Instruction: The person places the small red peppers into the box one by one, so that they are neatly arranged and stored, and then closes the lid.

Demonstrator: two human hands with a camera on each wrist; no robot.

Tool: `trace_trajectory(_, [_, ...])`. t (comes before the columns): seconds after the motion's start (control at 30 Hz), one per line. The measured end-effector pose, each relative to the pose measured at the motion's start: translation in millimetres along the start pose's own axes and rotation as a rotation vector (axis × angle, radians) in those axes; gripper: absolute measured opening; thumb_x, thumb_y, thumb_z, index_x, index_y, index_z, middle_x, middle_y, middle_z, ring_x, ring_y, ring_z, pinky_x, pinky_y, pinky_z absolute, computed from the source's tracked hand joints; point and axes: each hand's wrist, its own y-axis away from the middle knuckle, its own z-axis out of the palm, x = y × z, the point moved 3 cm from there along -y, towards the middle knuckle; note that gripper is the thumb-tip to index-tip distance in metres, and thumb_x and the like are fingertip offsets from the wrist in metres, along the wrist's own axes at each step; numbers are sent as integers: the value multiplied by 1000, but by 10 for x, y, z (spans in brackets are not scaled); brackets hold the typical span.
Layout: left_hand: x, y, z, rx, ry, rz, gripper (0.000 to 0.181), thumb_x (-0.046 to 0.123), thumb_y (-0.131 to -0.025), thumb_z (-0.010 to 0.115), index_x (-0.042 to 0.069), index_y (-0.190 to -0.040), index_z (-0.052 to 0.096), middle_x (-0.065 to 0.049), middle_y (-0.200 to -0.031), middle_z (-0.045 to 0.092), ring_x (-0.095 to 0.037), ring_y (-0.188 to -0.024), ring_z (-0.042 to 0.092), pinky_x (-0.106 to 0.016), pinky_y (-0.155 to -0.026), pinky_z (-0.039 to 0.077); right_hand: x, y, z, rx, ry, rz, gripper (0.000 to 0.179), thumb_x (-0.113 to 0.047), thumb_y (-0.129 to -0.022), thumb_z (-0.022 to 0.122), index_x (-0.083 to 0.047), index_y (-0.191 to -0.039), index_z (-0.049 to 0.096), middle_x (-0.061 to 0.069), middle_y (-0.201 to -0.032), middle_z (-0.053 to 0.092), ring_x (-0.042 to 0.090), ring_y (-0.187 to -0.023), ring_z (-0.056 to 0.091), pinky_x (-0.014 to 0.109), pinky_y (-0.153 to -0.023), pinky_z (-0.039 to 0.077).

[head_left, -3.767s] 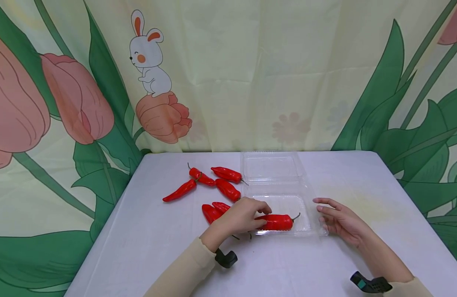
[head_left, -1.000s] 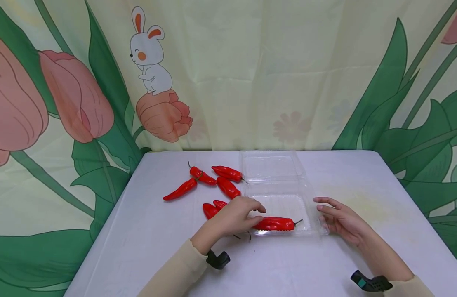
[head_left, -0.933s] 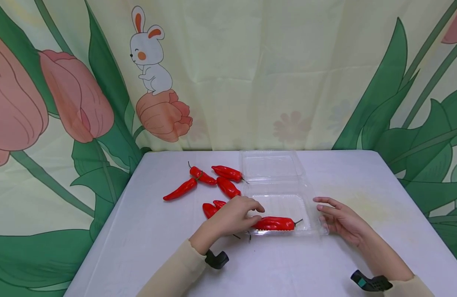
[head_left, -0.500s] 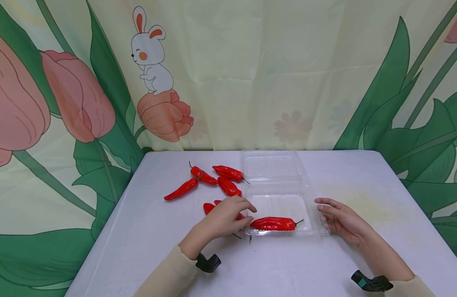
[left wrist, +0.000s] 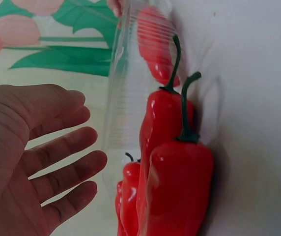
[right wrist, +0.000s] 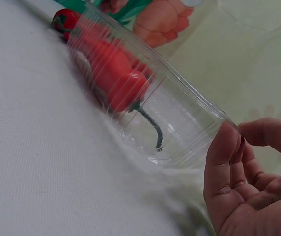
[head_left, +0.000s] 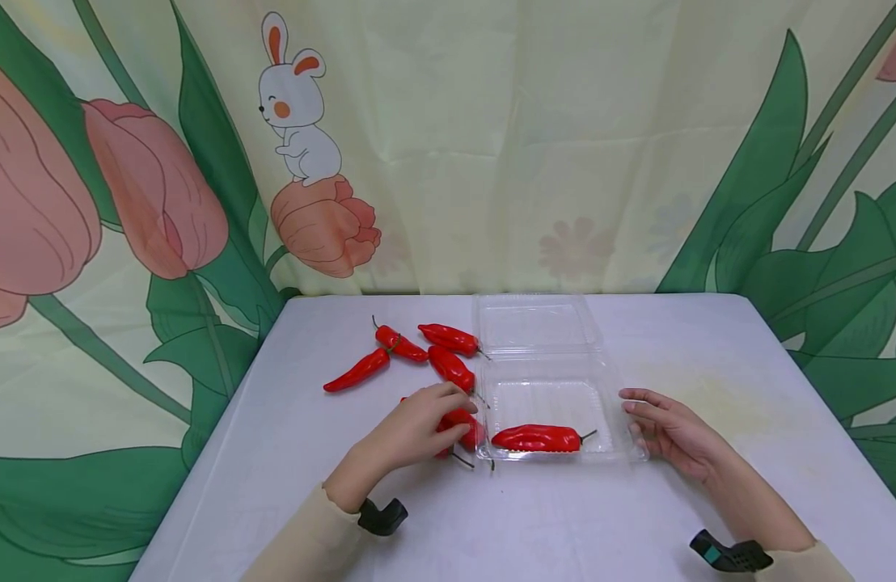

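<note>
A clear plastic clamshell box lies opened out on the table, with one red chili pepper along the near side of its tray. My left hand hovers just left of the box, over several red peppers that it partly hides. In the left wrist view its fingers are spread and hold nothing, with two green-stemmed peppers close beside them. At the box's right side my right hand pinches the rim between thumb and finger, as the right wrist view shows.
Behind my left hand, several more red peppers lie on the white-covered table. The box's transparent lid reaches toward the back edge. A printed curtain hangs directly behind the table.
My left hand has let go of the pepper in the box and moved left, over the peppers beside it. That pepper stays in the tray. The right hand keeps its place.
</note>
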Motion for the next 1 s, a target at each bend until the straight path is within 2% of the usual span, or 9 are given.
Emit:
trace_trajectory(0.23, [-138,95,9,-18,-46,-34,30,25,-89,81,23,-119,73,4,-116,69,-14,-109,63,-31,-90,59,8,-9,-6,-4,-6,0,15,-21,-107,58,-27,-119,65,-6,-97,64,8,-74,62,22,-70,60])
trace_trajectory(0.4, [-215,163,9,-28,-78,-45,32,21,-87,83,22,-118,73,2,-120,69,-16,-114,62,-33,-92,59,18,-19,-21,-16,-12,0,16,-21,-107,57,-27,-120,65,-6,-97,64,8,-74,62,22,-70,60])
trace_trajectory(0.63, [-286,217,8,-18,-122,-23,35,17,-84,85,22,-117,74,2,-120,68,-15,-113,61,-32,-91,59,18,-27,-31,-19,-13,-6,16,-21,-107,57,-26,-120,64,-6,-97,64,8,-74,62,22,-70,60])
trace_trajectory(1.0, [-407,258,58,-25,-175,-45,39,17,-81,88,21,-117,74,1,-119,67,-16,-113,60,-30,-88,59,30,-26,-31,-34,-17,-10,17,-21,-108,56,-27,-121,63,-6,-92,64,7,-75,62,22,-70,60])
